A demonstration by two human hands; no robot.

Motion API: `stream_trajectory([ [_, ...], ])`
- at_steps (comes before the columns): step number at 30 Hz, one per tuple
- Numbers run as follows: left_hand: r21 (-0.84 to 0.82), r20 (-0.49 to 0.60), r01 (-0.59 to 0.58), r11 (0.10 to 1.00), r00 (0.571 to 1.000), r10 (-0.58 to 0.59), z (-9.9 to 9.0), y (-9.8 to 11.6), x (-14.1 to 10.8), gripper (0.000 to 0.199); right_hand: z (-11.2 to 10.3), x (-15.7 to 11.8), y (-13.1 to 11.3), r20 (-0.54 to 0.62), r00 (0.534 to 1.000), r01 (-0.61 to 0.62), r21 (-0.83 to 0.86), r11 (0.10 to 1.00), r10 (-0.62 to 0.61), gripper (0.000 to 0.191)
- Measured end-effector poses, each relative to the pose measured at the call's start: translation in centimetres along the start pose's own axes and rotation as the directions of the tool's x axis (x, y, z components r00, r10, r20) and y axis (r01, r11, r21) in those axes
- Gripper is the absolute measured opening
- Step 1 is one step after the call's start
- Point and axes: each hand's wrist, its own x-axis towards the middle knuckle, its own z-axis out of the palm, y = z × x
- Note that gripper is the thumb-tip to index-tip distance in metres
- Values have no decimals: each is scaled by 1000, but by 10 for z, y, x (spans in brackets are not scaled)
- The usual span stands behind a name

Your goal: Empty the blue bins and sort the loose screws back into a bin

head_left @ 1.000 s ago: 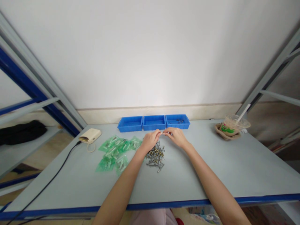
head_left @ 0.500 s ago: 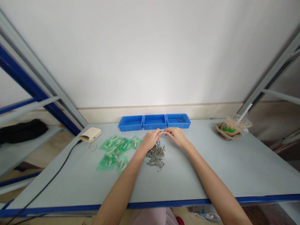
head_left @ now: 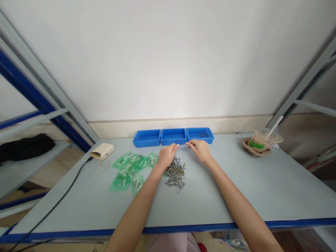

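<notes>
My right hand [head_left: 201, 149] pinches a thin metal pin [head_left: 183, 144] by one end. The pin points left, toward my left hand [head_left: 167, 155]. My left fingertips are pressed together, and what they hold, if anything, is too small to make out. Below the hands lies a pile of loose metal fasteners [head_left: 174, 175], silver and brass-coloured, partly covered by my left hand. Just beyond the hands, the right blue bin [head_left: 201, 140] has a few thin metal pieces inside.
Left of the pile lie several green plastic bags [head_left: 128, 170] with small parts inside. A middle blue bin [head_left: 173, 141] and a left blue bin [head_left: 147, 143] stand by the wall. A cream device [head_left: 102, 150] with a cable sits left; a drink cup [head_left: 259, 140] stands right.
My hands have drawn apart from nearly touching fingertips, showing the thin pin in my right fingers. The pile, bags and bins have stayed put.
</notes>
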Motion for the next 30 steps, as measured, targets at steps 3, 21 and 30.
stream_trajectory([
  [3,-26,-18,52,998,998,-53,-1,-5,1,41,-2,7,23,-176,972,-164,-49,985,153,40],
  [21,-13,54,-4,1000,999,5,-1,-4,1,44,25,-8,8,465,812,170,389,905,-352,9],
  [30,-305,-42,-43,951,999,32,-1,1,4,32,11,-6,12,295,955,-105,409,906,-22,11],
])
